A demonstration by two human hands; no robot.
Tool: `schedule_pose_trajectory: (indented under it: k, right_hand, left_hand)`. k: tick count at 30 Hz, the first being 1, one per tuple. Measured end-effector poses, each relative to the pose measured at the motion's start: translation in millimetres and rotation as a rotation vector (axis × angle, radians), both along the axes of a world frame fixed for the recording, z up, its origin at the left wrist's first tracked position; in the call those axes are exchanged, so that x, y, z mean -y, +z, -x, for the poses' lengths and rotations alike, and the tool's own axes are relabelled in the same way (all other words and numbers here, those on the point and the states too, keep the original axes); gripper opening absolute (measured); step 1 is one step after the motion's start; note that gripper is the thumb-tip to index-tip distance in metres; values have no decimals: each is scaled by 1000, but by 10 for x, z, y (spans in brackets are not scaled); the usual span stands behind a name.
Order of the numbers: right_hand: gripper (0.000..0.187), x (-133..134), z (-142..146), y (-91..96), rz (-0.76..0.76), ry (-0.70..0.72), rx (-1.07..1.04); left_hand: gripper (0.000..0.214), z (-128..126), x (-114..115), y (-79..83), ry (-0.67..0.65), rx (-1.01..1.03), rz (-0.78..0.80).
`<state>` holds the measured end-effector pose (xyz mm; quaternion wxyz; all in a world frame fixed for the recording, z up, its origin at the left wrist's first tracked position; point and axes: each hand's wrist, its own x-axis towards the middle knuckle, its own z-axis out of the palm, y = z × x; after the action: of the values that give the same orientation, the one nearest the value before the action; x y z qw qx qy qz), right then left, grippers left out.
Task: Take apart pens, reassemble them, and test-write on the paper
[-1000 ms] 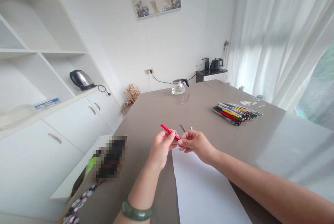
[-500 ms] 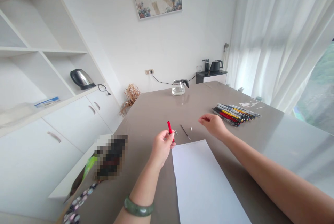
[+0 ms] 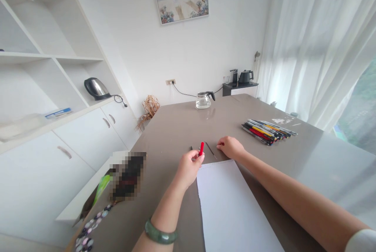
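Pinched between the thumb and fingers of my left hand [image 3: 188, 166] is a red pen barrel [image 3: 201, 149], its red end pointing up. My right hand [image 3: 231, 148] is low over the table, fingers drawn together at the spot where a small white piece lay. Whether that piece is in the fingers is hidden. Between the two hands lies a thin pen refill [image 3: 210, 150]. A small dark part [image 3: 192, 148] shows just behind my left fingers. Below both hands is a white sheet of paper [image 3: 235, 205].
A pile of pens [image 3: 268, 131] lies to the right on the brown table [image 3: 176, 126], with white scraps [image 3: 283, 120] behind it. A glass pot [image 3: 203, 101] stands at the far edge. To the left are a pixelated dark item [image 3: 129, 177] and a bead string [image 3: 94, 222].
My right hand has moved left and down onto the small white piece. My left hand has shifted slightly right, and the red barrel now leans the other way. The view has shifted a little.
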<state>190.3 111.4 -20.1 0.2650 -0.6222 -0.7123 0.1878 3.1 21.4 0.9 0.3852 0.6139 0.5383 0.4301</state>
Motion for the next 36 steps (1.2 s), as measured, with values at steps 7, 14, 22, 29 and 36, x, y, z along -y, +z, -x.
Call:
schedule_pose_trajectory:
  k: [7, 14, 22, 29, 36]
  right_hand:
    - [26, 232, 13, 244, -8, 128, -383]
    - [28, 494, 84, 493, 147, 397, -829]
    - [27, 527, 112, 505, 214, 447, -850]
    - [28, 514, 112, 464, 232, 448, -863]
    - [30, 529, 109, 476, 232, 452, -820]
  left_hand:
    - [31, 7, 16, -10, -9, -160, -89]
    - [25, -9, 53, 40, -19, -316, -193]
    - [23, -4, 55, 37, -12, -335, -224]
    - [23, -16, 62, 48, -10, -335, -219]
    - [22, -11, 60, 47, -4, -322, -199]
